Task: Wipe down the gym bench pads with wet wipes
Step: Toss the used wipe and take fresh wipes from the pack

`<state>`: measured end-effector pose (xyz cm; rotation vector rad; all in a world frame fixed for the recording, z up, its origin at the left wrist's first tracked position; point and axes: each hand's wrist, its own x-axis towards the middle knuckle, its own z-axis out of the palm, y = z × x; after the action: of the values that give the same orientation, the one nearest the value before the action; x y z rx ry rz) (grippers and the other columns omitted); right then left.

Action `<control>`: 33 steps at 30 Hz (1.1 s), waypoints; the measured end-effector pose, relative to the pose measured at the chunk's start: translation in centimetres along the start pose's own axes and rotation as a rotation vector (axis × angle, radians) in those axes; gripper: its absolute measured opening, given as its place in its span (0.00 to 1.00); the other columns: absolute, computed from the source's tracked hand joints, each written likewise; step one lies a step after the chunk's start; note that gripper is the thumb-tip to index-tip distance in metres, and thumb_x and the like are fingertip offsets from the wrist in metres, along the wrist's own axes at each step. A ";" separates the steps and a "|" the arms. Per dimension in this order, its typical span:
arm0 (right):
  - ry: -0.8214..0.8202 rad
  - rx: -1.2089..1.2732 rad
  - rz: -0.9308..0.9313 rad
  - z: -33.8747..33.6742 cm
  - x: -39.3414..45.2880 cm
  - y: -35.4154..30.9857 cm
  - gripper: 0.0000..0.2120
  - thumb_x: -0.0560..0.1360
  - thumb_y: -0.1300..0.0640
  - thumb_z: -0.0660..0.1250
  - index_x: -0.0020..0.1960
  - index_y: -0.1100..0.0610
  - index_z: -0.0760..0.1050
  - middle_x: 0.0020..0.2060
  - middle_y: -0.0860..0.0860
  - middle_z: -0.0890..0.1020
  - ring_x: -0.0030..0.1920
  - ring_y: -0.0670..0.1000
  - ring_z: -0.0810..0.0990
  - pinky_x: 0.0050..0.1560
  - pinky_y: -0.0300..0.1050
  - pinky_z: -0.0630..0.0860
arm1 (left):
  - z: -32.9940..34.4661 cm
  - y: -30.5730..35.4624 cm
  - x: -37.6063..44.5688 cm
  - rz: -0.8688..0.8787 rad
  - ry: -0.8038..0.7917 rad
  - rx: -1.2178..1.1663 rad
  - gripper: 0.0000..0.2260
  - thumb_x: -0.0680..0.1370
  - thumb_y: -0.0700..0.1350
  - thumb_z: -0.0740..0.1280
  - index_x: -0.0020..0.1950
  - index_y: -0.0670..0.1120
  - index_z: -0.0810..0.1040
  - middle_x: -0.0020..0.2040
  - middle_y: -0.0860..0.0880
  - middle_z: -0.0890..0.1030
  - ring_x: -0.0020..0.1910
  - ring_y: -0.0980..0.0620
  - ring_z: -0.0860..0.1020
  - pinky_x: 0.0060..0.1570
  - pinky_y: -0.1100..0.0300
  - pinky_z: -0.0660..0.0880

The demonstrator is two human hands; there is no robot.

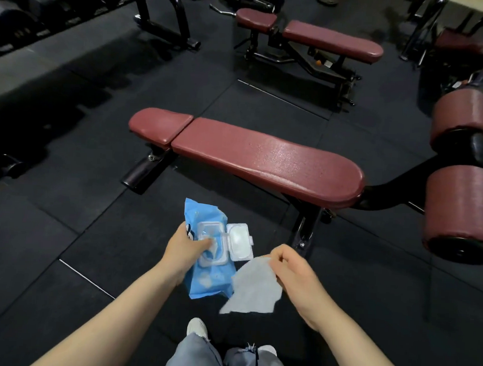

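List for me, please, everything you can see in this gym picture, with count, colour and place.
wet wipes pack: one, blue, flip lid open, held low centre.
wipe: one, white, hanging from the right hand.
near bench: one, maroon pads on a black frame, centre.
far bench: one, maroon pads, top centre.
roller pads: two, maroon, right edge.
floor mats: black, throughout.
shoes: two, white, bottom centre.
left hand: grips the pack, thumb at its opening.
right hand: pinches the wipe.
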<state>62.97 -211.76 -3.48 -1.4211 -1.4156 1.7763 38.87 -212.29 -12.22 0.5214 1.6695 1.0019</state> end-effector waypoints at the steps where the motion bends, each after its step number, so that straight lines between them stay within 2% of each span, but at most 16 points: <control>1: 0.019 -0.046 -0.007 -0.2 0.2 0.1 0.13 0.78 0.63 0.62 0.37 0.51 0.71 0.33 0.50 0.72 0.35 0.48 0.68 0.36 0.38 0.68 | -0.1 0.1 -0.1 0.001 -0.031 -0.016 0.18 0.67 0.41 0.75 0.53 0.55 0.76 0.46 0.55 0.85 0.43 0.54 0.85 0.39 0.57 0.81; 4: 0.040 -0.044 0.004 -0.3 0.4 0.1 0.09 0.77 0.63 0.65 0.41 0.51 0.73 0.36 0.57 0.75 0.38 0.52 0.70 0.41 0.48 0.68 | 0.1 0.3 -0.3 -0.016 -0.101 -0.092 0.19 0.69 0.40 0.76 0.55 0.53 0.76 0.47 0.53 0.86 0.46 0.50 0.86 0.42 0.51 0.83; 6: 0.060 -0.024 0.010 -0.4 0.6 -0.1 0.10 0.77 0.64 0.65 0.42 0.50 0.75 0.38 0.61 0.77 0.40 0.53 0.72 0.43 0.51 0.68 | 0.3 0.5 -0.4 -0.032 -0.133 -0.141 0.19 0.70 0.40 0.77 0.57 0.52 0.75 0.49 0.50 0.86 0.47 0.47 0.86 0.45 0.46 0.83; 9: 0.108 0.021 0.018 -0.6 0.8 -0.4 0.10 0.77 0.64 0.66 0.45 0.48 0.76 0.41 0.59 0.82 0.40 0.52 0.75 0.42 0.50 0.68 | 0.5 0.8 -0.6 -0.035 -0.170 -0.198 0.19 0.70 0.41 0.77 0.57 0.52 0.76 0.50 0.48 0.86 0.48 0.45 0.85 0.43 0.47 0.83; 12: 0.155 0.112 0.009 -0.8 1.0 -0.8 0.09 0.77 0.65 0.67 0.44 0.50 0.77 0.35 0.52 0.80 0.38 0.50 0.74 0.39 0.44 0.68 | 0.3 1.0 -0.8 -0.039 -0.202 -0.186 0.20 0.69 0.43 0.78 0.57 0.52 0.75 0.50 0.49 0.86 0.48 0.45 0.85 0.42 0.49 0.83; 14: 0.162 0.240 0.001 -0.9 1.1 -1.2 0.08 0.77 0.66 0.67 0.45 0.54 0.77 0.35 0.50 0.79 0.38 0.50 0.74 0.38 0.43 0.69 | 0.4 1.1 -1.1 -0.037 -0.221 -0.172 0.21 0.69 0.44 0.78 0.58 0.52 0.75 0.50 0.49 0.86 0.48 0.46 0.85 0.43 0.48 0.83; 18: 0.127 0.432 -0.043 0.4 1.5 -2.4 0.07 0.76 0.69 0.65 0.48 0.58 0.74 0.39 0.51 0.81 0.39 0.48 0.79 0.38 0.41 0.77 | 1.0 1.3 -1.9 -0.024 -0.285 -0.178 0.23 0.68 0.44 0.78 0.60 0.50 0.75 0.54 0.47 0.85 0.51 0.44 0.85 0.50 0.44 0.82; 20: 0.118 0.464 -0.037 1.4 1.8 -2.6 0.06 0.76 0.69 0.65 0.50 0.60 0.74 0.41 0.53 0.82 0.41 0.49 0.81 0.39 0.43 0.79 | 1.5 1.6 -2.4 -0.014 -0.335 -0.197 0.24 0.69 0.44 0.78 0.61 0.48 0.75 0.55 0.45 0.85 0.52 0.42 0.84 0.48 0.45 0.82; 23: 0.094 0.524 0.003 2.3 2.1 -2.7 0.08 0.79 0.66 0.63 0.57 0.62 0.75 0.50 0.56 0.84 0.49 0.54 0.84 0.45 0.48 0.81 | 2.0 2.2 -3.1 0.003 -0.405 -0.214 0.19 0.70 0.45 0.78 0.59 0.51 0.77 0.55 0.45 0.85 0.52 0.43 0.84 0.45 0.50 0.82; 27: 0.036 0.657 0.039 2.5 2.2 -2.6 0.07 0.78 0.62 0.64 0.55 0.62 0.76 0.52 0.59 0.83 0.49 0.55 0.84 0.44 0.46 0.80 | 2.1 2.6 -3.4 -0.005 -0.410 -0.230 0.15 0.71 0.47 0.78 0.55 0.54 0.80 0.55 0.46 0.85 0.52 0.43 0.84 0.44 0.50 0.82; 29: 0.034 0.572 0.030 2.5 2.2 -2.4 0.06 0.77 0.60 0.65 0.52 0.61 0.77 0.50 0.59 0.83 0.49 0.56 0.83 0.44 0.47 0.80 | 1.9 2.7 -3.4 0.004 -0.397 -0.228 0.14 0.71 0.48 0.78 0.54 0.55 0.80 0.55 0.46 0.85 0.52 0.44 0.84 0.44 0.51 0.82; 31: 0.103 0.283 -0.001 2.5 2.2 -2.2 0.05 0.79 0.60 0.65 0.50 0.60 0.78 0.47 0.57 0.84 0.48 0.57 0.83 0.48 0.52 0.80 | 1.9 2.7 -3.4 -0.005 -0.392 -0.223 0.14 0.69 0.52 0.79 0.53 0.58 0.81 0.54 0.48 0.85 0.51 0.45 0.85 0.43 0.53 0.82; 33: 0.174 0.057 -0.047 2.7 2.2 -2.1 0.05 0.79 0.60 0.65 0.47 0.58 0.78 0.43 0.55 0.85 0.44 0.55 0.83 0.48 0.52 0.80 | 1.8 2.7 -3.5 -0.032 -0.400 -0.229 0.15 0.67 0.56 0.79 0.52 0.59 0.81 0.54 0.49 0.85 0.51 0.45 0.85 0.42 0.53 0.82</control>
<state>59.24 -210.29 -2.74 -1.4622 -1.2882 1.6083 41.29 -212.76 -8.15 0.5026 1.1891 0.9774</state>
